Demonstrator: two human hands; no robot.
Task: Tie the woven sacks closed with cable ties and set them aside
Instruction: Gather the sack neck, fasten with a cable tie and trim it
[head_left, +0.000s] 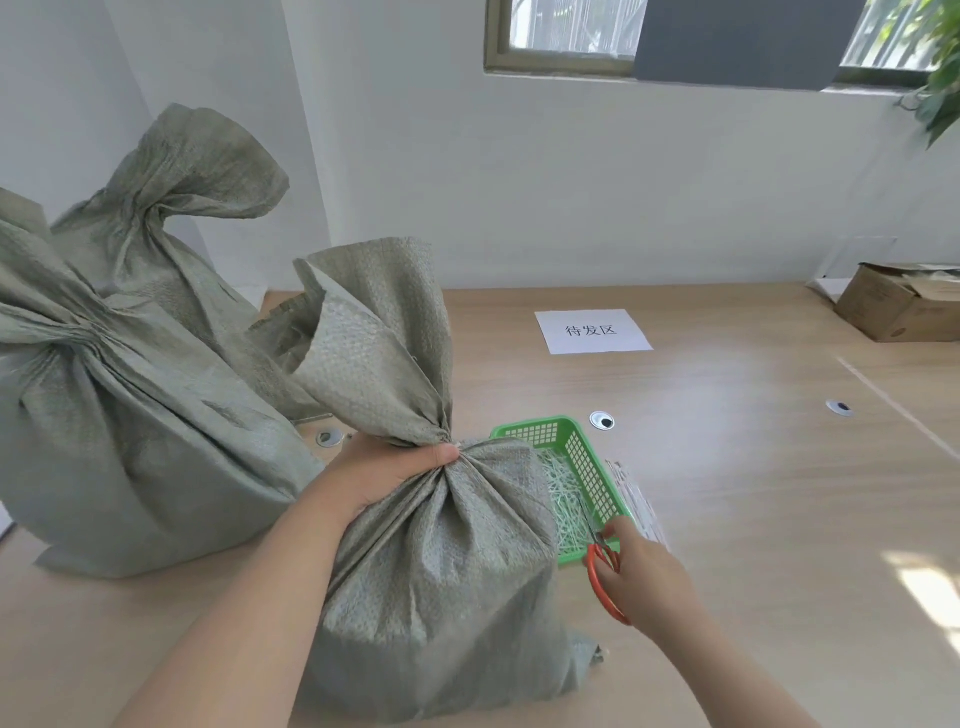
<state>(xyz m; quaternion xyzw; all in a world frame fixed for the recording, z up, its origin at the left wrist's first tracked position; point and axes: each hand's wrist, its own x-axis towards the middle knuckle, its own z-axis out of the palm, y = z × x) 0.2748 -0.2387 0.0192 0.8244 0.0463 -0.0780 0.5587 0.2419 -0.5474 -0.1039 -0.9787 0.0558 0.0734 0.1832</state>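
A single head-worn wide-angle camera looks forward and down, close above the desk (727, 493); the far wall (519, 182) and window (566, 31) bound the view's top.

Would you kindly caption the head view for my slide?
Left hand grips the gathered neck of a woven sack; right hand holds orange scissors at the green basket.

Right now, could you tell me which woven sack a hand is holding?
The nearest sack, beside the green basket: the left hand grips its neck; the other two sacks stand untouched.

Daylight is coming through the window (566, 28) in the white wall (597, 187), glaring on the wooden table (753, 483).
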